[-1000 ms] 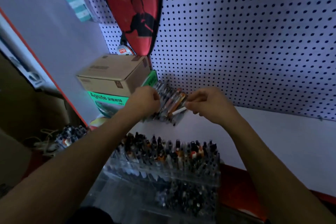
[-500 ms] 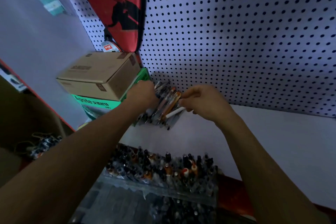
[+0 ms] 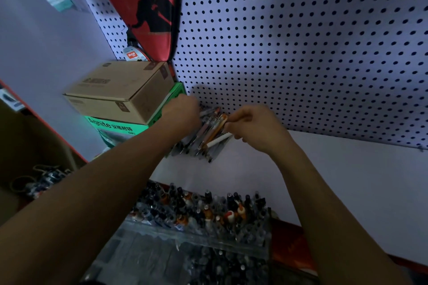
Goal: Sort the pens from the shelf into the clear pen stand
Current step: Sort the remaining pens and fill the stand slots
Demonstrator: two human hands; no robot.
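Two hands work the pile of pens [image 3: 203, 136] on the shelf [image 3: 347, 169], against the pegboard [image 3: 301, 53]. My left hand [image 3: 180, 111] steadies the pile, grip unclear; my right hand [image 3: 252, 127] pinches a white pen [image 3: 217, 140], likely to lift it toward the clear pen stand [image 3: 203, 233] below

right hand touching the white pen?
Touching. Head view: the right hand has its fingers curled over the white pen's upper end.

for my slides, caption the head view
Both hands, left and right, gather pens on the shelf behind the pen stand.
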